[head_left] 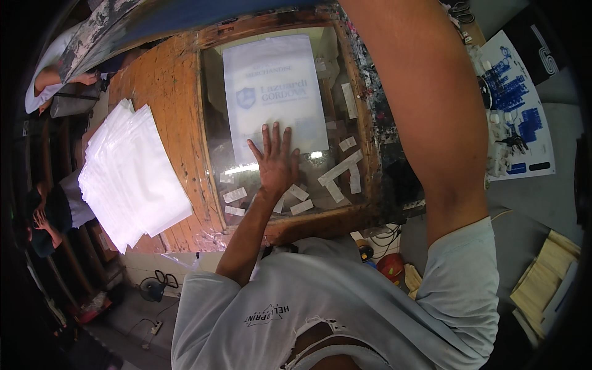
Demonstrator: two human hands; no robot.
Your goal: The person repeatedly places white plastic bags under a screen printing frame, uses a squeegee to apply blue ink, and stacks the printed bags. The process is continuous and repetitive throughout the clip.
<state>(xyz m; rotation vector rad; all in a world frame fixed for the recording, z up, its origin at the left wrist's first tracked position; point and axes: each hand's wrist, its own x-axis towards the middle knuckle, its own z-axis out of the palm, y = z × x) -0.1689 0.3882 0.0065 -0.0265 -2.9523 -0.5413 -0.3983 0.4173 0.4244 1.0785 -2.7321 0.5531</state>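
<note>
My left hand [274, 160] lies flat with fingers spread on the lower part of a thin white sheet [277, 58], cannot tell whether paper or a bag. Faint blue lettering and a shield shape show on or through it. Under the sheet is a glass panel [231, 185] set in a worn wooden table. My right arm [425, 86] reaches forward past the top edge, so its hand is out of sight. To the left rests a fanned stack of white sheets [132, 179].
Several tape strips [302, 206] stick to the glass. A blue panel with a paint-stained edge [185, 21] spans the far side. A blue-smeared white board [518, 111] is at right. Other people [52, 216] sit at the left, and folded tan cloth [549, 271] lies lower right.
</note>
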